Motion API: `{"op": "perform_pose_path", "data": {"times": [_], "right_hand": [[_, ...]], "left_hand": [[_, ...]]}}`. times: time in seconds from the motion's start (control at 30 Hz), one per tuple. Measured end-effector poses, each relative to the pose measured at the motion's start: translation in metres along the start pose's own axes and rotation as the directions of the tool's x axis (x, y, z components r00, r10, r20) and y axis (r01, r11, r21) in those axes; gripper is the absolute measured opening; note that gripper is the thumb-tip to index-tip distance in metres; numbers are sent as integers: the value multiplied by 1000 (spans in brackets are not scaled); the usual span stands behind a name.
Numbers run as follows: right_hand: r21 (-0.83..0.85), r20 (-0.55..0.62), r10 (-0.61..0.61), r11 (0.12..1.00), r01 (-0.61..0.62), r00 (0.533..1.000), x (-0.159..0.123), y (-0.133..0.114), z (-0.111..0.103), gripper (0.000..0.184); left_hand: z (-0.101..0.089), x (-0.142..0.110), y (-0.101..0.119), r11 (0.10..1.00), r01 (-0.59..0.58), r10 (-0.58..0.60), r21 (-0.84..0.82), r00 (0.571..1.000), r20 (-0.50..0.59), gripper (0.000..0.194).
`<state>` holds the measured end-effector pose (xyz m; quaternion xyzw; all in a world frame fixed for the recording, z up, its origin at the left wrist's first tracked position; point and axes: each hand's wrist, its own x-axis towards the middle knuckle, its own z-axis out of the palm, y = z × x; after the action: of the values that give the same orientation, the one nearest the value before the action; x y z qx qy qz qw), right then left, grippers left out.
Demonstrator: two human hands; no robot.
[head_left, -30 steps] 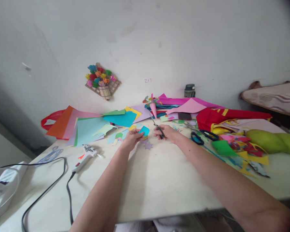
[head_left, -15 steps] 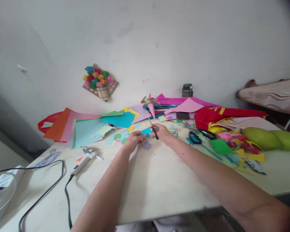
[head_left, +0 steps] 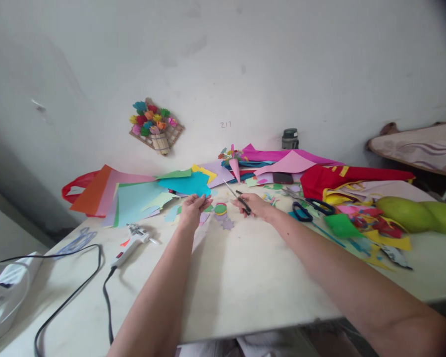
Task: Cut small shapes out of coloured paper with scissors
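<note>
My left hand [head_left: 194,208] is closed, thumb against fingers, on a small blue paper piece [head_left: 207,192]. Its outline partly merges with the larger blue sheet [head_left: 186,183] behind. My right hand [head_left: 255,206] grips black-handled scissors [head_left: 244,203], their blades pointing up and left, away from the paper. Between the hands, round paper cut-outs [head_left: 220,208] in green, yellow and purple lie stacked on the table [head_left: 241,282]. A purple star-shaped cut-out [head_left: 228,225] lies just below them.
At left are a glue gun [head_left: 132,245], its black cord and a power strip [head_left: 13,287]. Coloured sheets [head_left: 136,201] line the back, near a pink paper cone [head_left: 235,168]. Dark-blue-handled scissors [head_left: 302,211], paper scraps [head_left: 379,228] and red cloth [head_left: 357,175] lie at right.
The blue piece was held between both hands near the scissors half a second ago. My left hand has since moved left with it, uncovering the round cut-outs. The scissors stay in my right hand.
</note>
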<state>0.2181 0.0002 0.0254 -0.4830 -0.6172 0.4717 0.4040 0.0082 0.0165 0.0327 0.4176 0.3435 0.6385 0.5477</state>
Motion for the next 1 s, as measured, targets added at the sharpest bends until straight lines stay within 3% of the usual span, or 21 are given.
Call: {"op": "perform_pose_path", "data": {"times": [0.17,0.3,0.53,1.0], "right_hand": [[-82,150,-27,996,39,988,-2,2,-1,35],[-134,160,10,991,12,987,-5,-3,2,35],[-161,143,45,987,-22,989,-9,-11,5,27],[-56,195,-13,998,25,981,-8,-6,1,34]], "left_hand": [[5,-4,-4,996,83,-84,16,993,81,25],[4,-6,-6,990,138,-137,4,983,125,21],[3,-4,-13,995,96,-95,5,980,174,21],[4,-3,-14,994,105,-102,-1,975,197,20]]}}
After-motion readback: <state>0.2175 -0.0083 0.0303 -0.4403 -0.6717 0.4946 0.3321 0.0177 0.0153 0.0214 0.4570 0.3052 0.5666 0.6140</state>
